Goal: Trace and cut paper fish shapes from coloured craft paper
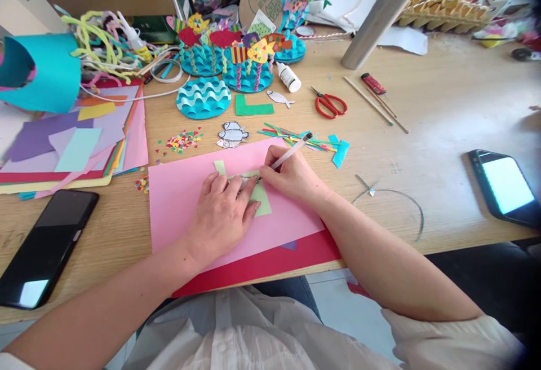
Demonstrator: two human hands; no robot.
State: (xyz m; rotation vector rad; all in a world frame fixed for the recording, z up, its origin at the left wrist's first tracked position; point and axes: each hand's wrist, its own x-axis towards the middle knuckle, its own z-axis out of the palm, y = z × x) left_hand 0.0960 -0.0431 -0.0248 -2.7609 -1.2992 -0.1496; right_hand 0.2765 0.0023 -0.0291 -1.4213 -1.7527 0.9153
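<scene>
My right hand (291, 175) grips a pen (291, 152) with a clear barrel and a dark end. The pen's tip meets the edge of a small fish cutout (249, 179), which is partly covered by my fingers. Flat over the cutout lies my left hand (222, 206), fingers spread, pressing it onto a pale green paper piece (262, 201). Under both hands is a pink sheet (177, 195), with a red sheet (262, 268) beneath it at the table's edge. Just beyond, several paper fish cutouts (232, 134) lie together.
Red-handled scissors (328, 104), a glue bottle (288, 77) and thin paper strips (296, 136) lie farther back. Finished blue fish decorations (247, 74) stand behind them. Phones lie at left (48, 246) and right (505, 184). Stacked coloured paper (71, 139) is at left; a metal post (380, 17) rises behind.
</scene>
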